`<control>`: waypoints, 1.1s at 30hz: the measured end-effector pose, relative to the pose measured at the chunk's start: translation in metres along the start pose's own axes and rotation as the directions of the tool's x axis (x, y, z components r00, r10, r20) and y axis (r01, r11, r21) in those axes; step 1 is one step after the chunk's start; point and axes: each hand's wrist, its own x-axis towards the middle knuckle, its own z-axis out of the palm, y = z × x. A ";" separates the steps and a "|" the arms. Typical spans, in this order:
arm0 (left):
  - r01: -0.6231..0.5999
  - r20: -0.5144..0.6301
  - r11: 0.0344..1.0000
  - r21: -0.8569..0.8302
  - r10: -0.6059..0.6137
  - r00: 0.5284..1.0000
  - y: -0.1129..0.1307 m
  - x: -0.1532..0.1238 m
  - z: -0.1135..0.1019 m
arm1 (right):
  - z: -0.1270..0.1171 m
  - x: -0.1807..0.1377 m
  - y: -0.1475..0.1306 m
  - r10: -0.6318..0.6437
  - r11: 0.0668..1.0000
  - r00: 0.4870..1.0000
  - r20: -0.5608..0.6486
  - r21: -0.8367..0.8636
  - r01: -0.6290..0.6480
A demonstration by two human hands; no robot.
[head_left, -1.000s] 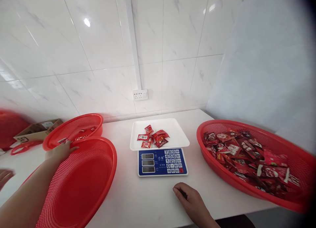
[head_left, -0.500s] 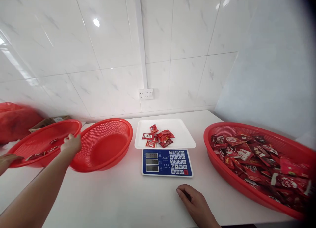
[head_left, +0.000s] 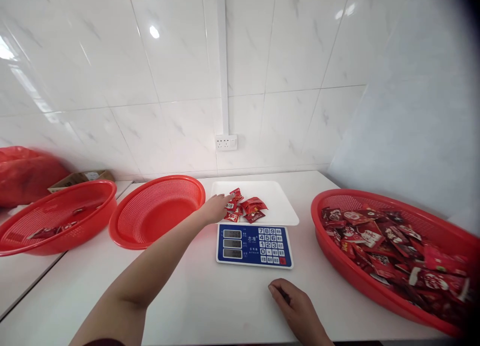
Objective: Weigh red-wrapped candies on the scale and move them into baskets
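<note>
My left hand (head_left: 215,209) stretches across to the white tray (head_left: 279,211) of a blue-panelled scale (head_left: 255,245). Its fingers are out and touch the left side of a small pile of red snack packets (head_left: 249,207) lying on the tray. Just left of that arm stands an empty red mesh basket (head_left: 159,213). My right hand (head_left: 296,308) rests on the white table in front of the scale, fingers curled under with a dark patch beneath them; what is there, if anything, I cannot make out.
A large red basket (head_left: 378,281) full of red packets takes up the right side. At the far left a third red basket (head_left: 56,228) holds a few packets. Behind it are a cardboard box (head_left: 80,176) and a red bag (head_left: 22,173). A wall socket (head_left: 226,142) sits above the scale.
My left hand has let go of the far-left basket and swung right to the packets on the scale tray. The empty basket now stands beside the scale. My right hand has stayed put.
</note>
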 end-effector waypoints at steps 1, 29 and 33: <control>-0.001 -0.001 1.000 -0.001 0.001 1.000 0.001 0.003 0.001 | 0.001 0.000 0.000 -0.001 1.000 1.000 -0.014 0.004 0.001; -0.042 -0.029 0.977 -0.209 0.037 0.999 0.016 0.011 0.023 | -0.001 0.002 0.004 -0.006 1.000 1.000 0.009 -0.027 0.006; 0.007 -0.095 0.972 -0.233 -0.030 0.995 0.018 0.015 0.026 | 0.000 0.002 0.005 -0.005 1.000 1.000 0.004 -0.029 0.005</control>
